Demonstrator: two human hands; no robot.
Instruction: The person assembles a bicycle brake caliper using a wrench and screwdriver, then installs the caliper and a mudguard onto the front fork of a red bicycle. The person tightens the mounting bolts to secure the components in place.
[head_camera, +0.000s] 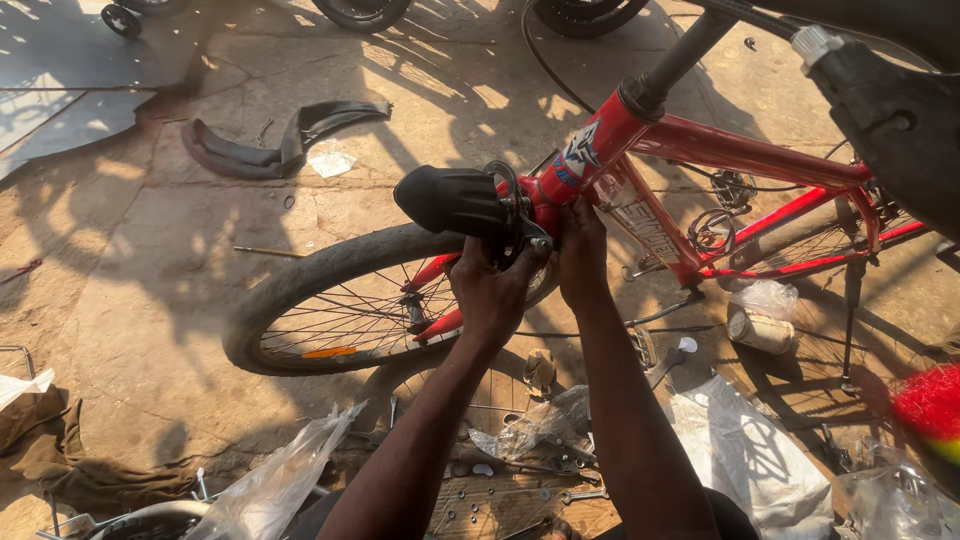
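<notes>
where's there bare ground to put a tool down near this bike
Bare concrete lies left of the front wheel, between it, the torn rubber strip and the brown cloth. Another patch lies above the red frame, toward the top right. Below both hands (left hand, right hand) it is crowded: plastic bags, spanners and small parts.

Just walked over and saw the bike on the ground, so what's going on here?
A person is working at the front of a red bicycle standing outdoors on a dirt floor. The left hand grips the bracket of a black front lamp by the fork crown, and the right hand presses against the head tube just beside it. The front wheel is turned sideways. Plastic bags, spanners and small parts lie scattered below.
</notes>
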